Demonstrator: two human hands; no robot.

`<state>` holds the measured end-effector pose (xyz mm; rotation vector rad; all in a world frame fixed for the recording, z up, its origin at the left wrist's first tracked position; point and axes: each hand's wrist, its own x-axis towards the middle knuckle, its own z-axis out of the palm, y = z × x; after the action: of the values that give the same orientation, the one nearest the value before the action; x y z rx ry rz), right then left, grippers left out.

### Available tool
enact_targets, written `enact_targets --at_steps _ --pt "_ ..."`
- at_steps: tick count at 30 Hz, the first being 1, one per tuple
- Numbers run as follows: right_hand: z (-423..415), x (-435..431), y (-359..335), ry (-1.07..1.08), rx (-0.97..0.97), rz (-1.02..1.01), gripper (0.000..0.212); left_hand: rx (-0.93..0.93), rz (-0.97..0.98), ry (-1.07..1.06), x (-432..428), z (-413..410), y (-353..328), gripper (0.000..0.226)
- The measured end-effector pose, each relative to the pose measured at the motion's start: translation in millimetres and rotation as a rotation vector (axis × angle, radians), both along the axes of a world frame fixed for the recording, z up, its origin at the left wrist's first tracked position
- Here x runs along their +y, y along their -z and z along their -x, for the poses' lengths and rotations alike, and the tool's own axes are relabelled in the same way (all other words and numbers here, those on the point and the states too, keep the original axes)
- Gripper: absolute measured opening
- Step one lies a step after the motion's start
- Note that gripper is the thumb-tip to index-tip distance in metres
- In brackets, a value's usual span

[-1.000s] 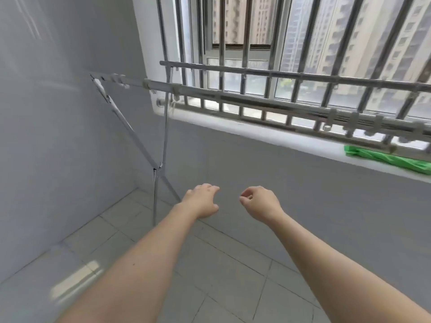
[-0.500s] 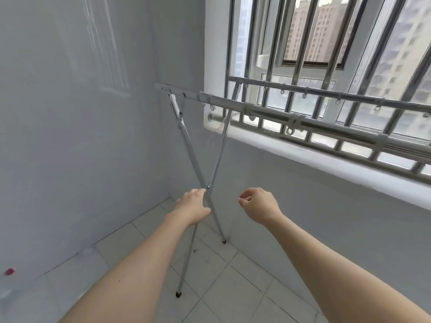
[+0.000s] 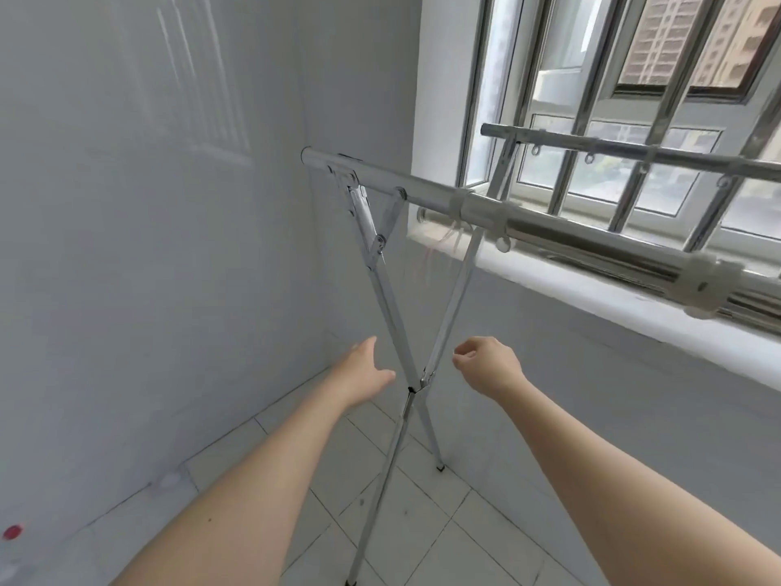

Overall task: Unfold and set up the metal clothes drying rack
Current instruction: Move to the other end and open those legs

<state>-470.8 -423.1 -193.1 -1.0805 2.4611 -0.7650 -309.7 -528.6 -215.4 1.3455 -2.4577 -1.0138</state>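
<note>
The metal drying rack (image 3: 545, 232) stands in the corner under the window. Its shiny top bars run from the left end out to the right edge. Two crossed legs (image 3: 393, 315) form an X at the left end, pivoting at a joint (image 3: 416, 387), with both feet on the tiled floor. My left hand (image 3: 363, 370) reaches forward just left of the joint, fingers extended, touching nothing. My right hand (image 3: 486, 363) hovers just right of the crossing, fingers loosely curled and empty.
A grey wall (image 3: 148, 247) stands close on the left. The white window sill (image 3: 613, 302) and barred window (image 3: 634, 99) run behind the rack. A small red object (image 3: 12, 532) lies on the floor at the far left.
The view swung left and closer, so the crossed legs now sit between my hands. My left hand opened its fingers and shifted left of the joint. The right hand kept its loose curl.
</note>
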Motion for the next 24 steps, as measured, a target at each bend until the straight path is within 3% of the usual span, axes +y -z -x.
enact_targets --at_steps 5,11,13,15,19,24 --pt "5 -36 7 0.002 -0.040 -0.003 0.030 0.052 -0.046 0.029 -46 33 15 0.070" --pt "15 -53 10 0.070 -0.036 -0.054 0.030 0.316 -0.242 -0.061 -82 66 32 0.033" --pt "15 -60 14 0.082 -0.035 -0.079 0.032 0.367 -0.221 -0.056 -89 73 31 0.019" --pt "14 -71 22 0.094 -0.010 -0.101 0.034 0.367 -0.189 -0.009 -93 72 29 0.021" --pt "7 -92 44 0.045 0.149 -0.234 0.041 0.357 -0.108 0.030 -100 49 28 0.025" --pt "-6 -118 69 -0.178 0.550 -0.388 0.063 0.266 0.039 0.087 -122 12 20 0.024"
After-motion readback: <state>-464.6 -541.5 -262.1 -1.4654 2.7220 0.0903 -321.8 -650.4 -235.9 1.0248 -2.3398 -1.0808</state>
